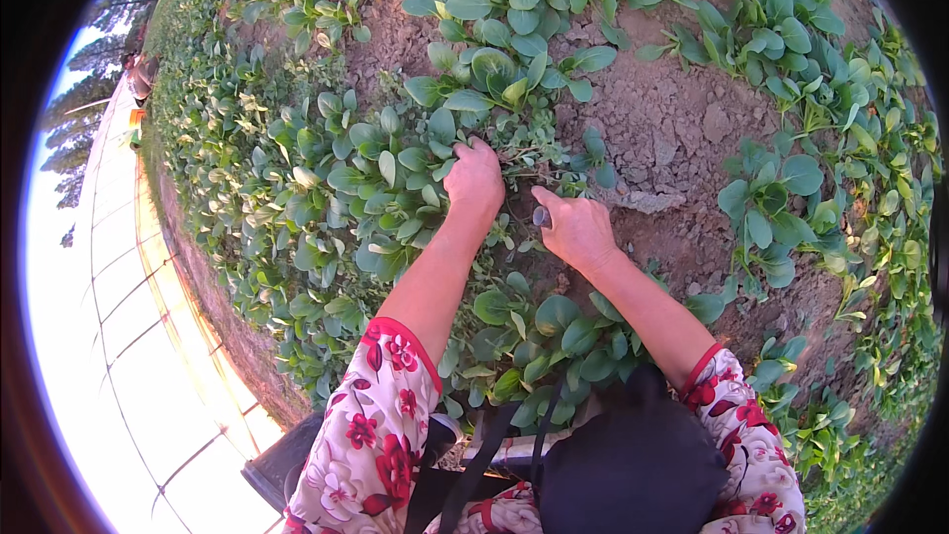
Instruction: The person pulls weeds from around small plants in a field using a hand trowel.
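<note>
My left hand reaches into the leafy green plants, its fingers curled and their tips hidden by foliage. It touches small-leaved, low stems that look like weeds; whether it grips them I cannot tell. Close by on the right, my right hand is closed around a tool's handle, whose dark rounded end sticks out on the left of the fist. The tool's working end is hidden. Broad-leaved greens, of a bok choy kind, crowd the left hand, and another clump grows below both hands.
Cracked bare soil lies right of my hands, with more greens beyond it. A dark container stands at lower left. Along the left runs a pale, gridded surface. A person is far off at upper left, near an orange object.
</note>
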